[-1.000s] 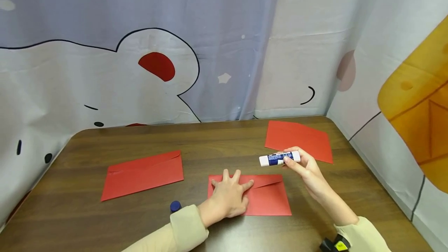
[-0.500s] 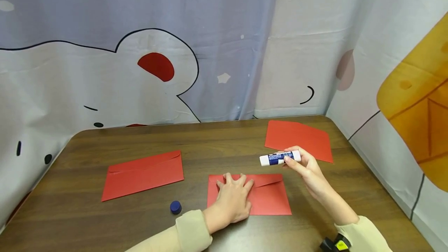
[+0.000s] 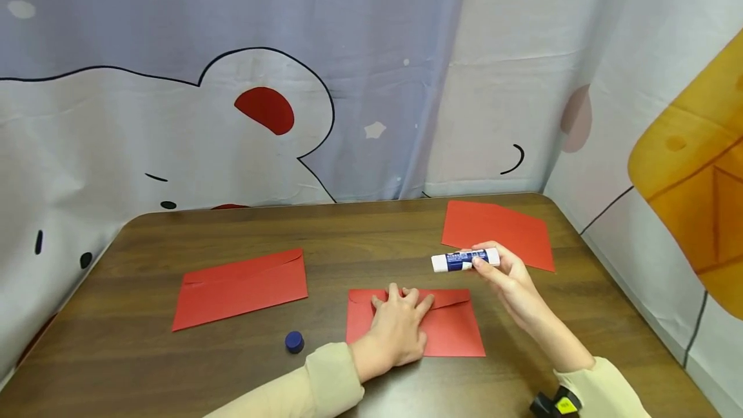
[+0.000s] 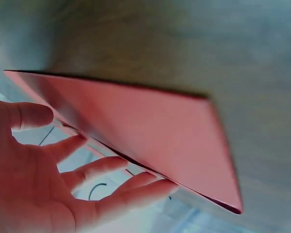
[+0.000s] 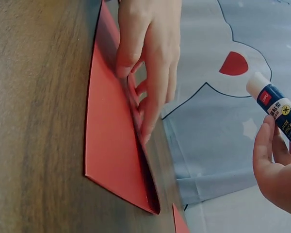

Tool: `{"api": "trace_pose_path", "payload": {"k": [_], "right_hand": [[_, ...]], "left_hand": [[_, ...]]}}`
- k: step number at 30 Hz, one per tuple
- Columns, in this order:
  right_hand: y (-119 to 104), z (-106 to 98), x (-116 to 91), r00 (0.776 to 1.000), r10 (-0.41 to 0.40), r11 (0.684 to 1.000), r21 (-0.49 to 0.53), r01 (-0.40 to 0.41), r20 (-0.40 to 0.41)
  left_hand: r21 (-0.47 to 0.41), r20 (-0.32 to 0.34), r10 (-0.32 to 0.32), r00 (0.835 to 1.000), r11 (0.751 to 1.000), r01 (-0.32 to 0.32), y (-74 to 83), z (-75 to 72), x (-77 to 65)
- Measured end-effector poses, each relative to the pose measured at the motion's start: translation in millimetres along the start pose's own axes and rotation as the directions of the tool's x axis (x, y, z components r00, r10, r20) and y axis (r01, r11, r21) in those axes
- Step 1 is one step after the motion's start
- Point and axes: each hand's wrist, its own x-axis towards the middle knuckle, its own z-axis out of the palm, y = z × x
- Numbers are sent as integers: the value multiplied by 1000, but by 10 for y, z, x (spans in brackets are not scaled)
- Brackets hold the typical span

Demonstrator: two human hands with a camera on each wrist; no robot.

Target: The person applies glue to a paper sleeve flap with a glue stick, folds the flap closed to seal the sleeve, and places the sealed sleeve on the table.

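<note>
Surface: brown wood-grain table [image 3: 360,237], rounded far corners, with a bright patch of glare at the near edge. Room: a printed curtain [image 3: 377,31], lavender and white with stars and a bear outline, stands behind the table; at right, a white cloth panel bears an orange print [image 3: 696,199].

Containers: three red envelopes. Left envelope [image 3: 240,290] lies slightly askew, flap side up; far envelope [image 3: 493,224] lies near the far right corner; middle envelope [image 3: 455,331] lies near the table's front, flap side up. Contents of all three: cannot tell. Blue cap [image 3: 294,342] sits between left and middle envelopes, nearer the wearer.

Hands: well separated. Left hand [image 3: 399,331] rests on the middle envelope, fingers spread over its flap. Right hand [image 3: 516,286] pinches a glue stick [image 3: 464,260] above the table, roughly level, white end pointing left.
</note>
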Motion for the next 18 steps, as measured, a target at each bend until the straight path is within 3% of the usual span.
{"api": "trace_pose_path", "payload": {"k": [4,11,18], "right_hand": [[-15,9,8,1000,-7,998,55,6,20],[-55,23,21,1000,-9,999,45,8,15],[-99,16,-15,1000,-24,999,47,24,-6]], "left_hand": [[57,39,-15,999,998,12,62,-30,17],[10,41,-101,994,995,101,200,-71,49],[200,16,-50,999,979,45,309,-36,125]]}}
